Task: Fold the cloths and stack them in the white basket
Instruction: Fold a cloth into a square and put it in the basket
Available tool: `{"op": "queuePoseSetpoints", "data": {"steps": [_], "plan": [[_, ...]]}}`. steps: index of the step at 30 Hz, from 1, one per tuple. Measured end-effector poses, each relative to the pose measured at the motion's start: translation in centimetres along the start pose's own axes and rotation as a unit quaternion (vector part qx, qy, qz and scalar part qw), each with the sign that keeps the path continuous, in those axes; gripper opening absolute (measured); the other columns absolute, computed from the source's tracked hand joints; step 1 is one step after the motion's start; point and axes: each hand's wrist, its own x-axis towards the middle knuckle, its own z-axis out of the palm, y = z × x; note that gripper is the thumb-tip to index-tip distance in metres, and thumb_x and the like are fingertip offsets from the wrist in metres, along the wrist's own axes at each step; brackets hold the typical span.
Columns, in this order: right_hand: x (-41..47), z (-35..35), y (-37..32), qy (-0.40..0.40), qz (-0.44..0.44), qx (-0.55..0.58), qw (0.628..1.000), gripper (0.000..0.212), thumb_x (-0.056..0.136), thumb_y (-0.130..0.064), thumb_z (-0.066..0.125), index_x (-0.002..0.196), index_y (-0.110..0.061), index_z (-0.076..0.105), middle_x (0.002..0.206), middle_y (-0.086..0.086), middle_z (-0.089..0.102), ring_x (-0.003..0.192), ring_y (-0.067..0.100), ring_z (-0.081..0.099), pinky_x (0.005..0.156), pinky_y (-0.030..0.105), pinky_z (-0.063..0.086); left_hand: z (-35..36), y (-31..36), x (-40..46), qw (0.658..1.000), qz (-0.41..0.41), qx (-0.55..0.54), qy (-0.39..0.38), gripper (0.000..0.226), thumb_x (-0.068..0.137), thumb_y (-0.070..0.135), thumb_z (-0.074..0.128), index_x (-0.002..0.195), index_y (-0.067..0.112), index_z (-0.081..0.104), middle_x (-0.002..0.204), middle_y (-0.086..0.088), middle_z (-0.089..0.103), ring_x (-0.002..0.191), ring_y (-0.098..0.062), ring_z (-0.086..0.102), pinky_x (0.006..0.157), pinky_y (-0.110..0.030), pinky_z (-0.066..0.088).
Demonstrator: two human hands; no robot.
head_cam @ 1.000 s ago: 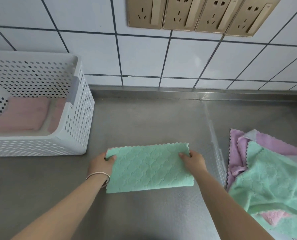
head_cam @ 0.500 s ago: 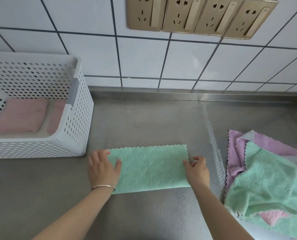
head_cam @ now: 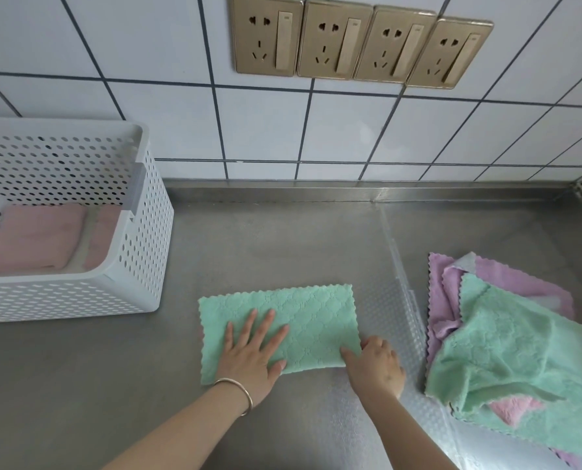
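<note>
Green cloth (head_cam: 283, 325) lay half-folded right of white basket (head_cam: 137, 266). We pressed left hand (head_cam: 252, 354) flat, fingers spread, anchoring it; right hand (head_cam: 374, 364) pinched near right corner, likely for next fold.

1. A folded mint-green cloth (head_cam: 303, 320) lies flat on the steel tabletop (head_cam: 266, 245).
2. The white perforated basket (head_cam: 140, 239), at left, holds folded pink cloths (head_cam: 35, 239).
3. Unfolded green and purple cloths (head_cam: 506, 337) lie heaped at right.
</note>
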Motion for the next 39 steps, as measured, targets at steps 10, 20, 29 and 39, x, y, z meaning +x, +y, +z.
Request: {"op": "queuePoseSetpoints", "data": {"steps": [10, 20, 29, 39], "plan": [[-1.5, -1.0, -1.3, 0.033, -0.096, 0.165, 0.981, 0.008, 0.080, -0.012, 0.056, 0.083, -0.017, 0.050, 0.079, -0.001, 0.055, 0.069, 0.019, 0.052, 0.061, 0.033, 0.045, -4.9, 1.4, 0.8, 0.983, -0.044, -0.169, -0.055, 0.060, 0.092, 0.047, 0.038, 0.146, 0.032, 0.016, 0.157, 0.008, -0.003, 0.145, -0.016, -0.008, 0.119, -0.039, -0.001], [-7.1, 0.9, -5.8, 0.233, -0.470, 0.112, 0.844, 0.019, 0.061, -0.016, 0.049, 0.072, -0.023, 0.035, 0.063, -0.004, 0.048, 0.055, 0.016, 0.043, 0.047, 0.020, 0.028, -10.1, 2.7, 2.3, 0.849, -0.244, -0.468, 0.030, 0.037, 0.093, 0.032, 0.048, 0.118, 0.006, 0.056, 0.117, -0.011, 0.062, 0.111, -0.030, 0.055, 0.090, -0.031, 0.039], [-6.2, 3.7, -5.4, 0.130, -0.466, -0.032, 0.875, 0.086, 0.056, -0.041, 0.067, 0.135, -0.017, 0.041, 0.138, 0.005, 0.048, 0.128, 0.020, 0.036, 0.099, 0.038, 0.028, -9.5, -1.5, 0.6, 0.777, -0.324, -0.535, 0.070, 0.039, 0.099, 0.026, 0.038, 0.120, -0.001, 0.057, 0.123, -0.018, 0.058, 0.115, -0.028, 0.051, 0.090, -0.027, 0.035], [-5.3, 6.0, -6.2, 0.054, -0.486, -0.087, 0.868, 0.127, 0.047, -0.029, 0.078, 0.149, -0.018, 0.002, 0.147, 0.002, 0.033, 0.133, 0.022, 0.030, 0.106, 0.045, 0.026, -6.1, -5.8, 0.9, 0.846, -0.352, -0.392, 0.082, 0.036, 0.097, 0.030, 0.040, 0.119, 0.006, 0.055, 0.118, -0.018, 0.061, 0.109, -0.034, 0.055, 0.084, -0.033, 0.041]]}}
